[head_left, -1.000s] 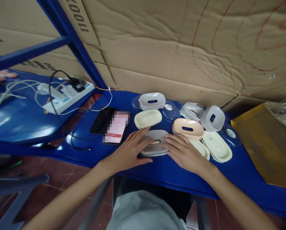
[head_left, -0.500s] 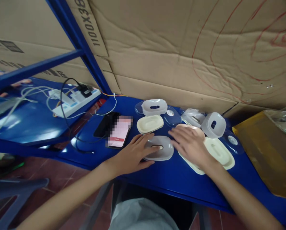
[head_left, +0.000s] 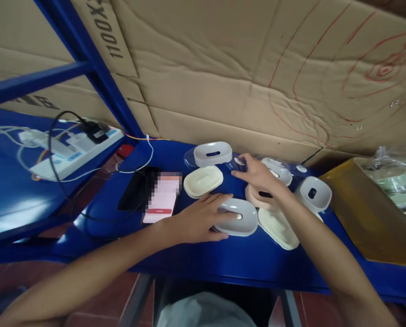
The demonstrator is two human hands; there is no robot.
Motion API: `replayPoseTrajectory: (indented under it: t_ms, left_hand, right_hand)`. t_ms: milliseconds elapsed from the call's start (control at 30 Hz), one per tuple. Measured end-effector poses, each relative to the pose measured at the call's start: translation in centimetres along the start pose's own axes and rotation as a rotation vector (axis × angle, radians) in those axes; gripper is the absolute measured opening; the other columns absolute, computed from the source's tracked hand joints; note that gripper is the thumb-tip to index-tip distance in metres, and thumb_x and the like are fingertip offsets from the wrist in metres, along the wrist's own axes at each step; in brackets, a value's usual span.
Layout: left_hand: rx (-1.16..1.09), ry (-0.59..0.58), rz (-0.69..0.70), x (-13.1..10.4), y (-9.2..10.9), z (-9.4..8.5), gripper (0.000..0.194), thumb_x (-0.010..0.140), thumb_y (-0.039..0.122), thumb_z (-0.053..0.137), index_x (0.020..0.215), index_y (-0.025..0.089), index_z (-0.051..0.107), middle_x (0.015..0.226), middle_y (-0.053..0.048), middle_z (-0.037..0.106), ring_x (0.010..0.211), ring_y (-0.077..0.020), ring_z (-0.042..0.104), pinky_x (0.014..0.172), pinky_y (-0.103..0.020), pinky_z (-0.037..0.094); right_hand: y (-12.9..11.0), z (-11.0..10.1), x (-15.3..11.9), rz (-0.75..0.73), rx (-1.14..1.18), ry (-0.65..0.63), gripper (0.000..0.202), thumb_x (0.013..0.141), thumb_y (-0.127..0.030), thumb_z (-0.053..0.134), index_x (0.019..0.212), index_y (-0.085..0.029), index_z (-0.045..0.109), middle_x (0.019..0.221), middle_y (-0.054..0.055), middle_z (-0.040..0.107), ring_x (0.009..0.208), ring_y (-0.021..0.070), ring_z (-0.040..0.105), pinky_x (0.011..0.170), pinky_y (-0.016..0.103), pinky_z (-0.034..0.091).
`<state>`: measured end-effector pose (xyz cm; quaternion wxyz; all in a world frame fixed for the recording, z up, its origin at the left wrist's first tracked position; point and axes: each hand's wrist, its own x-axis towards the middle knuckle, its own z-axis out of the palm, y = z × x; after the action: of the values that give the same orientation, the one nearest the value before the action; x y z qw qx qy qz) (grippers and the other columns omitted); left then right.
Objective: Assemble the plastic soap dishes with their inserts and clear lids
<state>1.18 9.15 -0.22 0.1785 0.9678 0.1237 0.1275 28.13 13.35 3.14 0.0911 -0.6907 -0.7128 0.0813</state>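
Near the table's front lies a grey oval soap dish (head_left: 245, 227) with a slot in its bottom. My left hand (head_left: 206, 218) holds it by the left side, one finger reaching inside toward the slot and the thumb at the near rim. Farther back, my right hand (head_left: 255, 172) has its fingers and thumb around the right part of a clear oval lid (head_left: 232, 164) with a round label. Under my right forearm, a pinkish dish (head_left: 252, 195) and cream oval trays (head_left: 277, 229) are partly hidden. Another cream tray (head_left: 203, 181) sits beyond my left hand.
More grey dishes stand at the back (head_left: 203, 156) and right (head_left: 320, 193). A lit phone (head_left: 160, 204) and a dark phone (head_left: 131, 195) lie left. A power strip (head_left: 76, 154) with cables is beyond them. A taped carton (head_left: 369, 222) borders the right; cardboard (head_left: 206, 91) rises behind.
My right hand has moved from above the pinkish dish back to the clear lid. The grey dish at the right now stands apart, farther right. My left hand stays on its dish.
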Motion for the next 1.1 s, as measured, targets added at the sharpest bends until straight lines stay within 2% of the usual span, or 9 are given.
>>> replayPoseTrajectory:
  t_ms: [100,200,267,333,433,567,700,833,1100]
  left_hand:
    - [-0.102,0.090,-0.062,-0.7,0.2,0.8,0.061,0.095,0.035,0.082,0.151,0.028,0.059,0.174,-0.020,0.032,0.156,-0.0429,0.045,0.122,-0.060,0.049]
    - [-0.251,0.179,-0.223,-1.0,0.5,1.5,0.076,0.086,0.028,0.089,0.150,0.029,0.049,0.167,-0.018,0.038,0.145,-0.0391,0.058,0.113,-0.055,0.059]
    - [-0.372,0.230,-0.290,-1.0,0.5,1.9,0.088,0.080,0.024,0.092,0.151,0.031,0.041,0.160,-0.016,0.044,0.140,-0.0378,0.062,0.112,-0.056,0.061]
    - [-0.465,0.257,-0.320,-1.0,0.4,2.2,0.100,0.077,0.021,0.094,0.155,0.034,0.032,0.157,-0.015,0.046,0.140,-0.0377,0.062,0.116,-0.059,0.057]
    - [-0.531,0.266,-0.362,-1.0,0.3,2.3,0.115,0.075,0.021,0.096,0.161,0.038,0.021,0.161,-0.015,0.045,0.146,-0.0385,0.057,0.122,-0.062,0.051]
    - [-0.537,0.241,-0.423,-1.0,0.4,2.0,0.131,0.075,0.020,0.097,0.168,0.042,0.007,0.170,-0.015,0.039,0.153,-0.0395,0.051,0.125,-0.064,0.046]
    - [-0.503,0.196,-0.407,-1.2,0.5,1.9,0.136,0.077,0.021,0.096,0.171,0.044,0.000,0.174,-0.014,0.035,0.156,-0.0410,0.047,0.126,-0.064,0.046]
    - [-0.448,0.183,-0.377,-1.4,0.5,1.9,0.131,0.082,0.025,0.094,0.172,0.044,0.000,0.175,-0.015,0.034,0.160,-0.0412,0.040,0.127,-0.065,0.044]
    - [-0.292,0.149,-0.290,-1.2,0.3,1.3,0.109,0.093,0.035,0.086,0.173,0.035,0.012,0.172,-0.018,0.036,0.161,-0.0396,0.039,0.127,-0.062,0.044]
  right_hand:
    - [1.3,-2.2,-2.2,-0.046,0.260,0.009,0.050,0.104,-0.056,0.061,0.144,-0.026,0.055,0.143,0.012,0.070,0.119,0.0271,0.074,0.096,0.041,0.062]
    - [1.7,-3.4,-6.2,-0.179,0.419,0.001,0.054,0.104,-0.054,0.063,0.152,-0.031,0.051,0.150,0.011,0.066,0.126,0.0291,0.071,0.100,0.045,0.063]
    - [1.4,-3.1,-9.1,-0.295,0.396,0.002,0.067,0.100,-0.052,0.071,0.159,-0.033,0.046,0.156,0.011,0.061,0.138,0.0316,0.064,0.110,0.049,0.059]
    - [1.0,-2.4,-11.6,-0.370,0.319,0.029,0.068,0.099,-0.050,0.074,0.159,-0.034,0.046,0.163,0.012,0.054,0.151,0.0337,0.053,0.119,0.054,0.054]
    - [0.6,-1.1,-13.7,-0.416,0.198,0.079,0.070,0.099,-0.047,0.075,0.161,-0.034,0.046,0.165,0.012,0.051,0.155,0.0355,0.048,0.123,0.060,0.049]
    - [0.1,-0.1,-14.0,-0.491,0.107,0.081,0.073,0.100,-0.046,0.075,0.165,-0.033,0.044,0.164,0.011,0.054,0.154,0.0362,0.049,0.120,0.060,0.052]
    - [-0.3,0.9,-13.7,-0.582,0.031,0.049,0.075,0.101,-0.046,0.073,0.168,-0.027,0.043,0.165,0.011,0.054,0.157,0.0358,0.045,0.122,0.060,0.052]
    - [-0.7,1.8,-13.7,-0.594,0.008,0.030,0.074,0.102,-0.046,0.072,0.167,-0.025,0.044,0.168,0.012,0.051,0.161,0.0356,0.040,0.124,0.060,0.050]
    - [-1.7,3.0,-13.8,-0.597,-0.094,0.057,0.078,0.101,-0.042,0.073,0.169,-0.022,0.039,0.175,0.014,0.039,0.167,0.0379,0.023,0.129,0.064,0.043]
